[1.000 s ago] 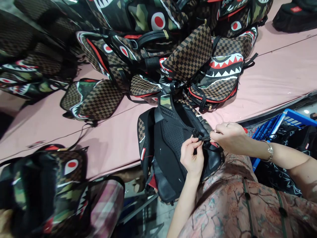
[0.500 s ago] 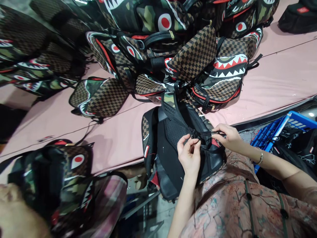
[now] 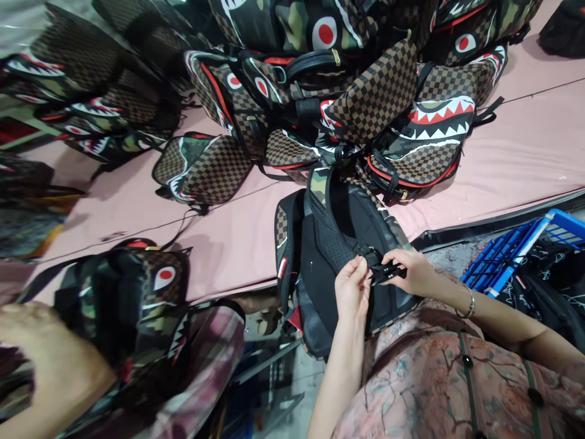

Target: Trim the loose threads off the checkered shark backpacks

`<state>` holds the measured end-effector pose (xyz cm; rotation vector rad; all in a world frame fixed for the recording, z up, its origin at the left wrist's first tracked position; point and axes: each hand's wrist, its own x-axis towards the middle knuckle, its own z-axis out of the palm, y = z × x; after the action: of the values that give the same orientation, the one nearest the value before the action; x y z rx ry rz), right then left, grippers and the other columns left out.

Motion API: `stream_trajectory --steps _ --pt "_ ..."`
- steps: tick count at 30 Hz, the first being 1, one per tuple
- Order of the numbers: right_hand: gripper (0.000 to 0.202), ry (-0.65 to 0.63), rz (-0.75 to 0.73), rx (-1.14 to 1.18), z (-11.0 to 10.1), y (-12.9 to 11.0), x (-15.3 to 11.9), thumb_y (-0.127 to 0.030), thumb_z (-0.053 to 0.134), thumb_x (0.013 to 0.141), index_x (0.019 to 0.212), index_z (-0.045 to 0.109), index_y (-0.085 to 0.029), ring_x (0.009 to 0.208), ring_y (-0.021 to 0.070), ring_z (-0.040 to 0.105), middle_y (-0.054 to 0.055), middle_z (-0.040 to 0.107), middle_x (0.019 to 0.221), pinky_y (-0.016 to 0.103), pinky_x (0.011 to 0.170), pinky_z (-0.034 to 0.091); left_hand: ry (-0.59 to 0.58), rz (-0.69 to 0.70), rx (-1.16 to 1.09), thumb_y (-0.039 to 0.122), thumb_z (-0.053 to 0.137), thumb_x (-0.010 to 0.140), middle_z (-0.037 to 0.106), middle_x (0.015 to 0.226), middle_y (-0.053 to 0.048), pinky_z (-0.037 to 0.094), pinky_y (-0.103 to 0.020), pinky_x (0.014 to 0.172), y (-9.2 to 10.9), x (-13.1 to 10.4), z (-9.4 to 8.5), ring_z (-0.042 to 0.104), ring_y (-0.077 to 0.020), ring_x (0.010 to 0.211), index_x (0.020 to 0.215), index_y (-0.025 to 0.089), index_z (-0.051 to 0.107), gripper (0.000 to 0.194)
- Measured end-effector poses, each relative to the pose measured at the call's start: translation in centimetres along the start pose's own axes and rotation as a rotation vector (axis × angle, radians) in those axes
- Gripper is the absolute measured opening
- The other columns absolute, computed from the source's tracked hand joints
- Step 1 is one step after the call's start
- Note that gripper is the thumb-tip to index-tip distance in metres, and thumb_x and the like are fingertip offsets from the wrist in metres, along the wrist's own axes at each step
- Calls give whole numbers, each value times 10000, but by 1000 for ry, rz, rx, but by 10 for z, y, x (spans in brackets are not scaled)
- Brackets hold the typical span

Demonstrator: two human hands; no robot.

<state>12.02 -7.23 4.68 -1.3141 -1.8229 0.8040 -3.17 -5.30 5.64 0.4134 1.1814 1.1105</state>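
Note:
A backpack (image 3: 315,305) with a black padded back panel and checkered sides leans against my lap and the table edge, its back facing up. One padded shoulder strap (image 3: 336,235) runs down across it. My left hand (image 3: 354,286) pinches the black webbing at the strap's lower end. In my right hand (image 3: 409,272), close beside the left, is a small flat black piece (image 3: 389,272) with pale dots; its exact kind is hard to make out. The fingertips of both hands nearly meet over the webbing.
Several shark-face checkered backpacks (image 3: 375,91) are heaped on the pink table (image 3: 525,146). At left a co-worker's hand (image 3: 59,360) is beside another backpack (image 3: 164,292). A blue crate (image 3: 498,256) with black items stands at right, below the table edge.
My right hand has moved down and the black piece has turned to show its dotted face. My left fingers have closed tighter on the webbing. The view has shifted left.

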Motion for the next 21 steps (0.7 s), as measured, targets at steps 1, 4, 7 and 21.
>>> stream_trajectory --steps 1,4,7,21 --pt "201 -14 -7 -30 3 0 0 -204 642 702 887 567 -178 657 125 584 9 643 777 222 609 411 -8 -9 11 253 794 484 540 580 20 360 -158 421 0 0 -1 454 -38 448 695 115 626 303" --pt "113 -7 -44 -160 12 3 -2 -151 574 728 837 571 -179 635 124 576 -2 641 741 231 621 383 -6 19 101 274 776 515 575 671 -9 407 -177 470 -3 3 -3 500 -54 501 701 119 627 285" --pt "88 15 -90 -287 20 9 -5 -107 511 734 756 564 -174 629 132 562 -3 619 670 242 608 349 15 288 356 294 736 580 593 854 -54 469 -219 591 -6 4 -6 565 -101 670 734 132 643 242" --pt "139 -120 -240 -552 18 13 -10 -69 466 739 708 556 -170 637 146 496 17 571 639 273 589 258 -191 675 1857 433 532 798 535 744 -34 394 -230 526 31 -7 -11 557 -151 656 799 253 703 248"
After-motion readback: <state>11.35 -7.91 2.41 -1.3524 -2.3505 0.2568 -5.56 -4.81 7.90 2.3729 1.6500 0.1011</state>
